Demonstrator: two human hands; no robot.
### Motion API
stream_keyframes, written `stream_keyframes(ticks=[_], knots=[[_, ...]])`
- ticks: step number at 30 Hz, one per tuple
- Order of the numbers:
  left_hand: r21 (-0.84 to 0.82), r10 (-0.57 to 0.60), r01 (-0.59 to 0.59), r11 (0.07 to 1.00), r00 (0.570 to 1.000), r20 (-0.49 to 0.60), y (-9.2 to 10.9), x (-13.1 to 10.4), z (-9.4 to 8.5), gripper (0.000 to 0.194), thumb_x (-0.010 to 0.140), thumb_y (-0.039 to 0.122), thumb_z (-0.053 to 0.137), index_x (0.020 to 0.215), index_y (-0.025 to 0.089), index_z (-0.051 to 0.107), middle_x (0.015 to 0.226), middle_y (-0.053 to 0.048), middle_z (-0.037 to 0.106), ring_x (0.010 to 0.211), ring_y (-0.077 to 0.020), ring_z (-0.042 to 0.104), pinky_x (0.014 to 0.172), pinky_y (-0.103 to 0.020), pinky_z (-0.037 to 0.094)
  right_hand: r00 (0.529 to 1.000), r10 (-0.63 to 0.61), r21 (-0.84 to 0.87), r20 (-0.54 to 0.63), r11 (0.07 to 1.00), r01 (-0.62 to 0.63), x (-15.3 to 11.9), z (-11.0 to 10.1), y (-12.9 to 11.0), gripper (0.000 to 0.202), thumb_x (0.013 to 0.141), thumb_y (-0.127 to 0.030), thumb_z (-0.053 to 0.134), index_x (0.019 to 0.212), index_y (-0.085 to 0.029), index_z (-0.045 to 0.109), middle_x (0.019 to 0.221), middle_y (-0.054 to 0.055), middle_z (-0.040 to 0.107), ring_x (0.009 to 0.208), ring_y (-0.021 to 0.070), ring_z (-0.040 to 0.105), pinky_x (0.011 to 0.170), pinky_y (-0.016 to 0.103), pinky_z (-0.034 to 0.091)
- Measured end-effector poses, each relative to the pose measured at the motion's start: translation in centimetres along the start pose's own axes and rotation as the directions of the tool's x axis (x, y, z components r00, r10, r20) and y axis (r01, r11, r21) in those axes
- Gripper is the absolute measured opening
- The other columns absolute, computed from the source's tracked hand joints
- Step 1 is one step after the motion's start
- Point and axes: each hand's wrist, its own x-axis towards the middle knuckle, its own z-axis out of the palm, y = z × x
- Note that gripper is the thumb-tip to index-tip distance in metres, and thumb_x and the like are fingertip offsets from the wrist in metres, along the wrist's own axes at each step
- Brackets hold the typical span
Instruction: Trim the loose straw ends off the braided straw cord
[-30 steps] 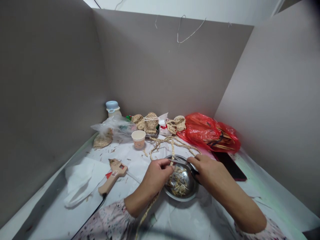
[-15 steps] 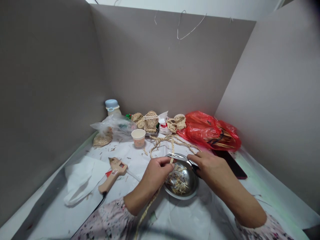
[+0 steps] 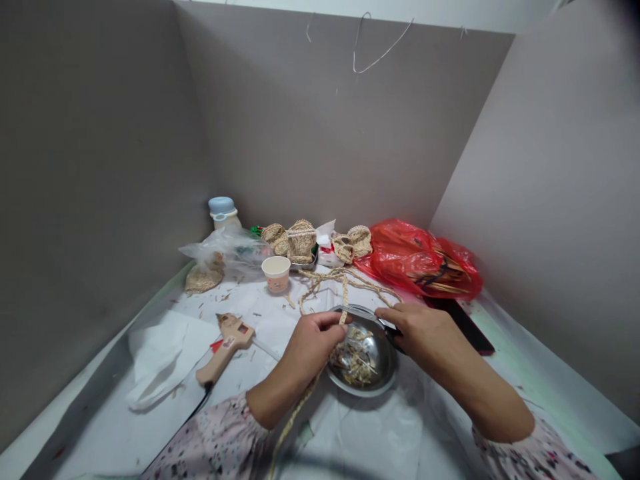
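My left hand pinches a braided straw cord between thumb and fingers. The cord's tail runs down beneath my wrist to the front, and more of it lies in loose loops behind. In my right hand is a pair of scissors, with blades pointing left and meeting the cord just above my left fingertips. Below both hands stands a round metal bowl holding straw clippings. My right fingers wrap the dark handles, which are partly hidden.
At left lie a glue gun and white tissue. Further back are a paper cup, a blue-lidded bottle, a clear plastic bag, woven straw pieces and a red bag of straw. A dark phone-like slab lies at right.
The scissor blades look closer together at the cord than before. Both hands stay in nearly the same place, and the whole view has shifted slightly.
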Motion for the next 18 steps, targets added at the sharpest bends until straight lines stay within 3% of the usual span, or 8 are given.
stream_keyframes(ticks=[12, 15, 18], knots=[[0.076, -0.006, 0.007, 0.997, 1.000, -0.015, -0.22, 0.21, -0.12, 0.032, 0.067, 0.020, 0.061, 0.094, 0.013, 0.076, 0.084, -0.004, 0.073, 0.077, -0.0198, 0.060, 0.069, -0.027, 0.044, 0.999, -0.011, 0.101, 0.039, 0.995, 0.007, -0.09, -0.57, 0.07, 0.027, 0.074, -0.010, 0.058, 0.093, -0.029, 0.067, 0.085, 0.000, 0.071, 0.082, 0.0155, 0.065, 0.061, 0.023, 0.034], [0.126, 0.024, -0.023, 0.992, 1.000, -0.006, -0.53, 0.44, -0.18, 0.033, 0.068, 0.023, 0.061, 0.096, 0.012, 0.075, 0.086, -0.006, 0.073, 0.079, -0.0207, 0.061, 0.071, -0.028, 0.044, 1.000, 0.015, 0.176, -0.008, 0.984, -0.014, -0.24, -0.77, 0.18, 0.023, 0.078, -0.018, 0.059, 0.096, -0.029, 0.067, 0.085, 0.001, 0.071, 0.079, 0.0165, 0.065, 0.063, 0.024, 0.036], [0.231, 0.059, -0.059, 0.971, 0.998, 0.008, -0.55, 0.30, -0.05, 0.034, 0.070, 0.022, 0.058, 0.098, 0.013, 0.075, 0.077, -0.003, 0.071, 0.069, -0.0174, 0.057, 0.064, -0.026, 0.041, 0.995, 0.089, 0.285, -0.048, 0.956, -0.072, -0.18, -0.95, -0.05, 0.017, 0.081, -0.029, 0.059, 0.096, -0.028, 0.067, 0.085, 0.002, 0.071, 0.076, 0.0186, 0.064, 0.062, 0.026, 0.037]])
